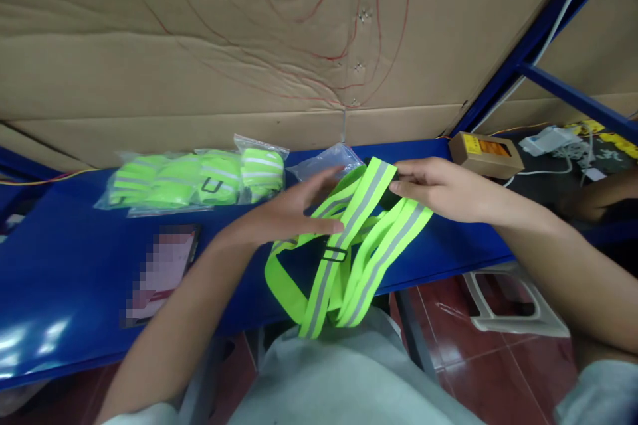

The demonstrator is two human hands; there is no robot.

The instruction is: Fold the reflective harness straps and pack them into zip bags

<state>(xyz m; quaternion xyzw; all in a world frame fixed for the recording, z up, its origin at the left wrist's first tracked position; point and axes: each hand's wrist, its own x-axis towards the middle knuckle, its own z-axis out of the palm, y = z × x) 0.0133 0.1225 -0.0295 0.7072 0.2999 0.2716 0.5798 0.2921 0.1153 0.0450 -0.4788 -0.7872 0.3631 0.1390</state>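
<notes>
A bundle of neon-yellow reflective straps (pixel 356 209), with grey stripes and a black slide buckle (pixel 334 254), hangs over the table's front edge toward my lap. My right hand (pixel 436 186) pinches the upper right of the bundle between thumb and fingers. At the bundle's left is my left hand (pixel 294 209), slightly blurred, its thumb stretched across to the front strap and its fingers apart from the thumb. The straps fall in loose loops, and some of them are hidden behind others.
Several bagged strap bundles (pixel 194 177) lie at the back of the blue table (pixel 74 265), near an empty plastic bag (pixel 326 161). A phone (pixel 162 272) lies left. At right are a cardboard box (pixel 486 154), another person's arm (pixel 605 194) and a white stool (pixel 516 299).
</notes>
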